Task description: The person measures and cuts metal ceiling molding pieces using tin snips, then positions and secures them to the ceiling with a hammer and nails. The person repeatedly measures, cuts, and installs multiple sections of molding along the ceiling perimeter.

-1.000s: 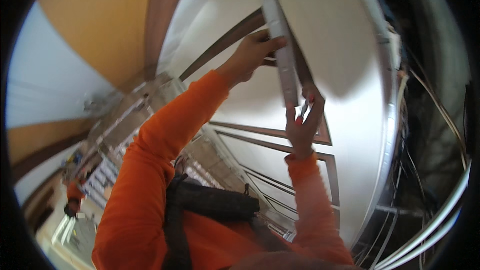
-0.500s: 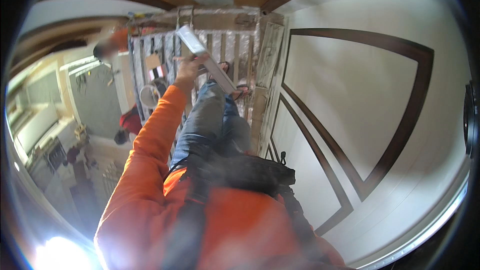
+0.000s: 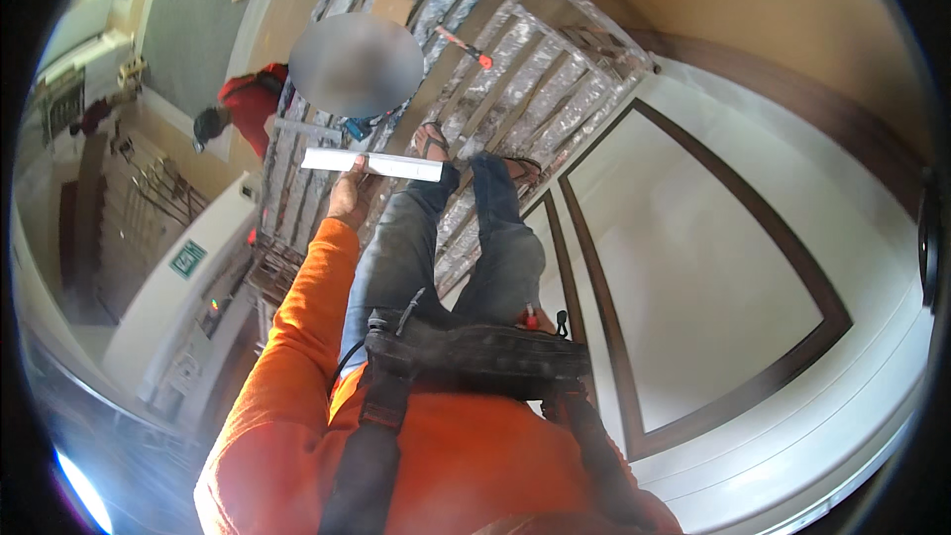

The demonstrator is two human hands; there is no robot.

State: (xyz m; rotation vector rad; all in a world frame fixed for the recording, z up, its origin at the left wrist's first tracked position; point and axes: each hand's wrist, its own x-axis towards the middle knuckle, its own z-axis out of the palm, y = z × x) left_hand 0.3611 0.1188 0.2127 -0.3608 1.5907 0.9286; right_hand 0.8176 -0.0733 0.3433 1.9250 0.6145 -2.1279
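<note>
My left hand (image 3: 349,196) grips a long, pale, flat-bladed tool (image 3: 372,164), which looks like a plastering blade. The tool lies level in front of my left shin, above the slatted platform (image 3: 505,99) where I stand in sandals. Low by my right thigh, a small part of my right hand (image 3: 547,320) shows beside a red-ended tool (image 3: 531,318). A black waist pack (image 3: 485,352) hides most of that hand, and its fingers do not show clearly.
On the slats lie a red-and-grey hand tool (image 3: 464,47), a blue tool (image 3: 359,129) and a piece of cardboard (image 3: 393,7). A blurred oval covers part of the platform. Right stands a white wall with brown trim (image 3: 693,287). A person in red (image 3: 256,104) is below left.
My view has turned, so the platform and wall appear rotated. The pale blade has gone from steeply slanted to nearly level and sits lower. The red-ended tool now shows by my right thigh.
</note>
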